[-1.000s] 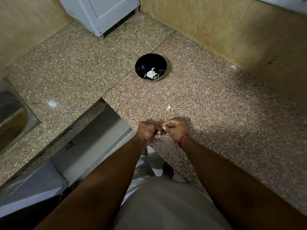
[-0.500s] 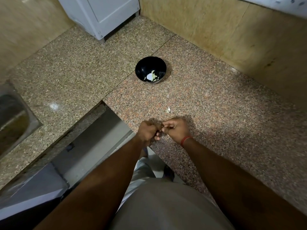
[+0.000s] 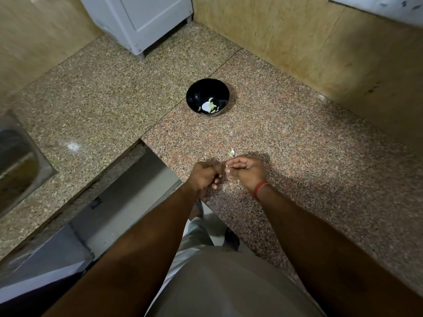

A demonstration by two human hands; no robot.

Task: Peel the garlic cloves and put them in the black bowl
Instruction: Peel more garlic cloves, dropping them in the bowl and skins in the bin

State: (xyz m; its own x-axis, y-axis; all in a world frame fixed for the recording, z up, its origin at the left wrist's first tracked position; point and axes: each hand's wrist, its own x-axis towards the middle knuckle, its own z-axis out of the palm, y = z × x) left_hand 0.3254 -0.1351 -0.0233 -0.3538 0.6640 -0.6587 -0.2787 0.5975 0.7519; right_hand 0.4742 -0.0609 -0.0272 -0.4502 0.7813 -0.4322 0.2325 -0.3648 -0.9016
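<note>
Both hands meet at the counter's (image 3: 297, 156) near edge, fingertips almost touching. Left hand (image 3: 204, 177) is curled into a loose fist; what it holds is hidden, likely the clove. Right hand (image 3: 246, 170) pinches something small and pale at its fingertips (image 3: 226, 166), probably a bit of skin or the clove tip; too small to tell which. Red band (image 3: 259, 187) on the right wrist.

Just past the right hand, at about 12 o'clock from it, a scrap of peel (image 3: 231, 152) lies on the stone.

Bowl (image 3: 207, 96) sits well apart from the hands, at roughly 11–12 o'clock from the pinch point, on the seam between the two slabs. Pale pieces (image 3: 209, 106) lie in its bottom; peeled garlic, I'd guess.

Key relation: the bowl is almost straight ahead, slightly left. Neither hand is clearly nearer; the left has a marginally straighter line. Peeling looks unfinished, so the drop is a forward reach once the skin is off.

Farther out: sink (image 3: 20, 161) at 9 o'clock, white cabinet (image 3: 142, 17) at 11 o'clock.
</note>
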